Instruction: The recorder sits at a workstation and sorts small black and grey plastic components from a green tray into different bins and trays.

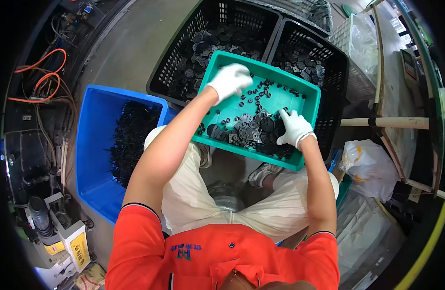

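It looks not done yet: black bits (254, 129) lie mixed in the green tray (280, 72). The left hand (230, 81) and right hand (297, 129) are apart; I can't tell their grip.

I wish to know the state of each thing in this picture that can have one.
Green rectangular plastic tray: open, partly filled
Small round black parts: scattered loose
Flat black pieces: heaped
White-gloved left hand: blurred, grip unclear
White-gloved right hand: fingers spread
Blue rectangular plastic bin: open, partly filled
Black perforated plastic crates: open, holding parts
Orange hose: loosely looped
White plastic bag: crumpled
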{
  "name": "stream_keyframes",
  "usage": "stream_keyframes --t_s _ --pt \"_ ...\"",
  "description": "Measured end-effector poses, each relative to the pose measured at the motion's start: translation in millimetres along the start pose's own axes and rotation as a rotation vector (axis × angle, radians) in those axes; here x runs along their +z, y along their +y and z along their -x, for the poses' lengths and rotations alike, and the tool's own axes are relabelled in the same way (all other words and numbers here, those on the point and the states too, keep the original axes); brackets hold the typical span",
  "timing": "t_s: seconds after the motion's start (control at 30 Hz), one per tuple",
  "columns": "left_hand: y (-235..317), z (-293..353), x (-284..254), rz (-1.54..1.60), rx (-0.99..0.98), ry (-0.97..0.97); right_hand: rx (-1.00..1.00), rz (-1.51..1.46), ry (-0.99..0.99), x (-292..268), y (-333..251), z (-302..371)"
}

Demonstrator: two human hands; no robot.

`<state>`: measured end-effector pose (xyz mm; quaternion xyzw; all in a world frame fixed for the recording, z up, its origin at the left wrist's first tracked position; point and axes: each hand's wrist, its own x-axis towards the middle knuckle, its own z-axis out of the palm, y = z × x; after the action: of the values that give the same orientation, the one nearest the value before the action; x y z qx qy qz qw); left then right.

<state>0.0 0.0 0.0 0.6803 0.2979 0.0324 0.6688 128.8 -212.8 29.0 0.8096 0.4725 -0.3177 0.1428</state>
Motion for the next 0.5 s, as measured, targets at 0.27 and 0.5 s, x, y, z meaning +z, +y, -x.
stream_keyframes --t_s 0.27,0.5 --pt "-4 33 65 -0.937 0.046 -0.206 -0.168 -0.271 0.338 29 -8 -27" --pt "-19 10 33 -0.544 0.061 -0.036 -0.238 -0.548 0.52 33 -17 -55"
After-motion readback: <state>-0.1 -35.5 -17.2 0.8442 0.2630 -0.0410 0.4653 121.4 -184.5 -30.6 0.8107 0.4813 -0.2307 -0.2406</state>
